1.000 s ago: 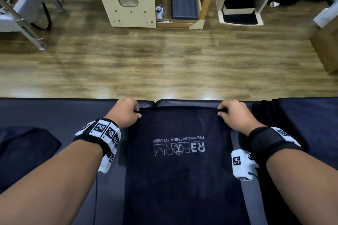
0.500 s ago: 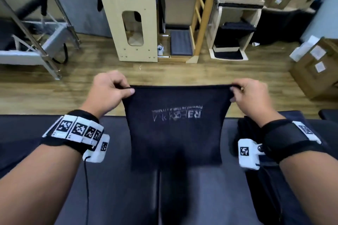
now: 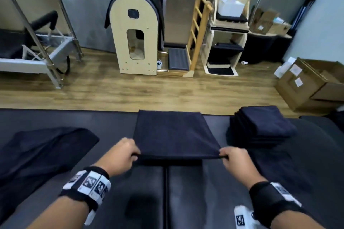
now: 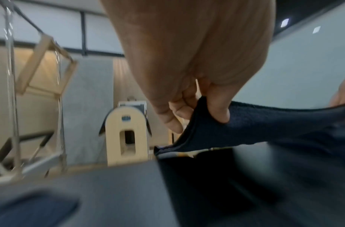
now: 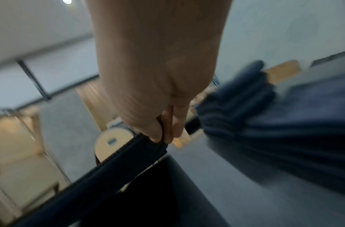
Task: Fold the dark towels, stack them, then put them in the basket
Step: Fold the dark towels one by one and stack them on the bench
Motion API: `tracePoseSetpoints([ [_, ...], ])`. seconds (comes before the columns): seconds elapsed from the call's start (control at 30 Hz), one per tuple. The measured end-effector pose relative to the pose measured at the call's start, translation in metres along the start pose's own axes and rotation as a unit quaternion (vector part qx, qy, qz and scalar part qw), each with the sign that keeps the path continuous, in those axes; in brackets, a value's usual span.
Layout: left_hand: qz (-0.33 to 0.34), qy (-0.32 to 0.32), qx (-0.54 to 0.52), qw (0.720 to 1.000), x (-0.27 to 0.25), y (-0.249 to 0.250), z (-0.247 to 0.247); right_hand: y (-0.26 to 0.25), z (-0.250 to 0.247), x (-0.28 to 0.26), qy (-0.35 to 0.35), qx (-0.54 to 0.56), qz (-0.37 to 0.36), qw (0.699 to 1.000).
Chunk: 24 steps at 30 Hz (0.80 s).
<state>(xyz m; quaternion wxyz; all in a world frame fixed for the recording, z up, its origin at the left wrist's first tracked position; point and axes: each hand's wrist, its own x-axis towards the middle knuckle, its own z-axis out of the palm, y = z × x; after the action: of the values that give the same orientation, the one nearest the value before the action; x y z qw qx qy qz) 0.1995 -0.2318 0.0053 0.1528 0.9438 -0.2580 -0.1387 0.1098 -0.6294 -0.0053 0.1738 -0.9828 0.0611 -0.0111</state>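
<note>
On the counter (image 3: 111, 182) we see an unfolded towel (image 3: 42, 152) at left, then our left hand (image 3: 121, 156) and right hand (image 3: 236, 160) pinching the near corners of the folded-over dark towel (image 3: 173, 135), with the towel stack (image 3: 260, 126) at right.

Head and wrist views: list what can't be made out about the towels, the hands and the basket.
- Basket: in no view, so its place is unknown.
- Towel underside: hidden in the head view by its own top layer; layer count unclear.
- Left hand and right hand fingertips: tucked under the towel's near edge.
- Folded stack: blurred in the right wrist view; count unreadable.
- Loose towel: cut off by the left edge.
</note>
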Motion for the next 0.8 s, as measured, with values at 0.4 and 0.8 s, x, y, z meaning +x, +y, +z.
tracePoseSetpoints([
  [0.4,-0.136,-0.083,-0.118,0.980,-0.120,0.040,0.117,0.036,0.066,-0.155,-0.226,0.016,0.094,0.970],
  [0.8,-0.176,-0.044,-0.287,0.941,-0.133,0.033,0.116,0.027,0.026,-0.153,-0.134,0.080,0.095,0.983],
])
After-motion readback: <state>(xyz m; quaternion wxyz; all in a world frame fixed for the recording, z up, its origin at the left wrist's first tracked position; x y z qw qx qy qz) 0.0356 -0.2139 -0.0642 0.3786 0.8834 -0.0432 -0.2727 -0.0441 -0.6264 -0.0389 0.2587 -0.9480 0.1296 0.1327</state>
